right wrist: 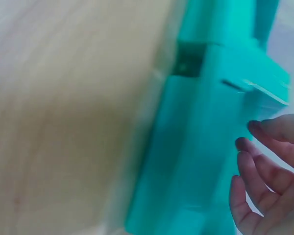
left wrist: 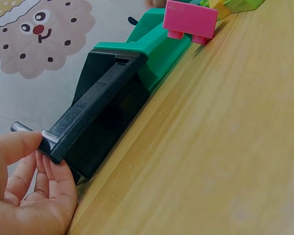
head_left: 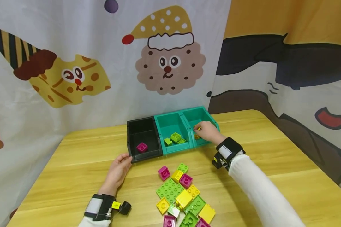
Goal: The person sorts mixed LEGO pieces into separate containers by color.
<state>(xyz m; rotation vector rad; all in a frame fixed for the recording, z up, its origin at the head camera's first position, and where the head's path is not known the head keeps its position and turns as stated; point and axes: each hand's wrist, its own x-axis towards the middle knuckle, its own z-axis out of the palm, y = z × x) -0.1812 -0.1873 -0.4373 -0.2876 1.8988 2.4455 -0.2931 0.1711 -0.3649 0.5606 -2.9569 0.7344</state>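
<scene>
My left hand (head_left: pixel 120 170) grips the near left corner of a black bin (head_left: pixel 145 157); in the left wrist view the thumb lies over the rim and the fingers curl beneath it. One magenta block (head_left: pixel 142 147) lies in this bin. My right hand (head_left: pixel 209 131) is over the right teal bin (head_left: pixel 197 111), where a yellow bit shows by its fingertips and an orange-yellow block (head_left: pixel 197 136) lies below. From the right wrist view, the fingers (right wrist: pixel 264 169) are loosely bent, with no block visible between them. The middle teal bin (head_left: pixel 169 118) holds several lime-green blocks (head_left: pixel 175 136).
A loose pile of toy blocks, among them a green plate (head_left: pixel 170 190), a yellow block (head_left: pixel 184 199) and a magenta block (head_left: pixel 186 180), covers the wooden table (head_left: pixel 238 201) in front of the bins. Behind the table hangs a printed curtain (head_left: pixel 102 37).
</scene>
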